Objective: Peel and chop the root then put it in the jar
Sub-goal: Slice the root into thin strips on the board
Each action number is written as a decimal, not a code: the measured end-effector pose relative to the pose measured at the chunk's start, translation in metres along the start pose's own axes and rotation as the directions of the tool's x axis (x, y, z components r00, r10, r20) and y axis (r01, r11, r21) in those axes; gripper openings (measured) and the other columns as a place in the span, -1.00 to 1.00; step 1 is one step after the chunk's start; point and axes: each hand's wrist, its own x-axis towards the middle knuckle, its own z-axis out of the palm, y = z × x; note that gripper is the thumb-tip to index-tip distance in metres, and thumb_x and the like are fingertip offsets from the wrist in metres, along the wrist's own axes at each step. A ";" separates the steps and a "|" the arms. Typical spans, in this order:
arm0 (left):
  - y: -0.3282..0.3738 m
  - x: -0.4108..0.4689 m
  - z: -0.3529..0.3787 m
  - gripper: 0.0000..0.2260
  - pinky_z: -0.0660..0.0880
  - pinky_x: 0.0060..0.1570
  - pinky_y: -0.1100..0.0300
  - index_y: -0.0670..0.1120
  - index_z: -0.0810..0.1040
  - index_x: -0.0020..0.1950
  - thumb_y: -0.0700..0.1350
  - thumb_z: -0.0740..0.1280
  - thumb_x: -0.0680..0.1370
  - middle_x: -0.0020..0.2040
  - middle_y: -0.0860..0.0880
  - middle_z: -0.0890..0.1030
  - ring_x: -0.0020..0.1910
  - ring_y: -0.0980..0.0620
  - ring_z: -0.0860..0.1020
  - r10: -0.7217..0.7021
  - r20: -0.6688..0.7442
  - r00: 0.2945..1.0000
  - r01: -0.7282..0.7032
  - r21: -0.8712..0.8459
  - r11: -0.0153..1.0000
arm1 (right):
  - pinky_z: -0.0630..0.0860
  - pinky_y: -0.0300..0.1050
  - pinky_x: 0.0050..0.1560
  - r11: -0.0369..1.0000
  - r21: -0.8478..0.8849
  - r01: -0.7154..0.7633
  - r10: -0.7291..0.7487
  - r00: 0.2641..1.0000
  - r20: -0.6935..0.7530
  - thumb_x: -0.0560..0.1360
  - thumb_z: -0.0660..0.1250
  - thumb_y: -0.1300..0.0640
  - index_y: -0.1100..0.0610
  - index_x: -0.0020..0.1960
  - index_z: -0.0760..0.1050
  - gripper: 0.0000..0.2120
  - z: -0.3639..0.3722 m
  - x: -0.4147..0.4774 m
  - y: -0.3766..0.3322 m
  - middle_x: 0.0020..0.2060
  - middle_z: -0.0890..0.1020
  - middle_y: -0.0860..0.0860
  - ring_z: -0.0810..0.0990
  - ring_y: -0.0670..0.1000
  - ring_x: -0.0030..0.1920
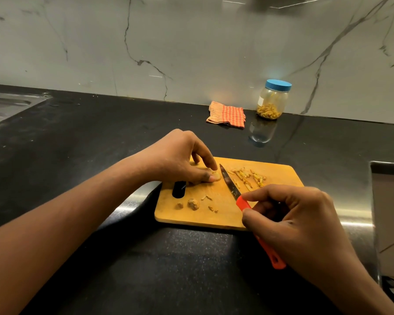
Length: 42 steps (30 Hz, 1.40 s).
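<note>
We are seeing the root piece [215, 176] lying left of centre on the cutting board [191, 218], just right of the board's handle slot [179, 189]. The board is sitting on the dark counter [100, 137], its near right corner hidden under the right hand [293, 221]. Counter is stretching left from the board to the sink [7, 105], and back from it to the wall.

The left hand [180, 160] is arching over the root piece, thumb and index finger curled, pinching it and pressing it to the wood. The right hand is gripping the knife [231, 186], fingers wrapped round the orange handle, whose butt end is sticking out toward us. The blade is lying just right of the root piece, tip pointing away. We cannot tell if it is touching the root.

Chopped strips [248, 177] are lying right of the blade on the board's far half. Brown peel scraps [193, 203] are sitting near the board's near left edge.

The jar [273, 103] is standing upright by the wall, well apart from the board, blue lid [278, 85] on, yellowish chopped pieces filling its bottom. A checked cloth [226, 114] is lying near its left side.
</note>
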 end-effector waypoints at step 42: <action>-0.002 -0.004 -0.013 -0.77 0.28 -0.05 0.51 0.15 0.65 0.18 0.04 0.39 0.53 0.20 0.25 0.59 0.21 0.25 0.47 0.099 0.191 0.977 -0.132 0.173 0.976 | 0.51 -0.34 -0.24 0.976 -0.217 0.029 0.005 0.989 0.151 0.22 0.40 -0.09 -0.06 -0.16 0.67 -0.76 -0.008 0.007 -0.016 -0.39 0.61 -0.12 0.57 -0.18 -0.21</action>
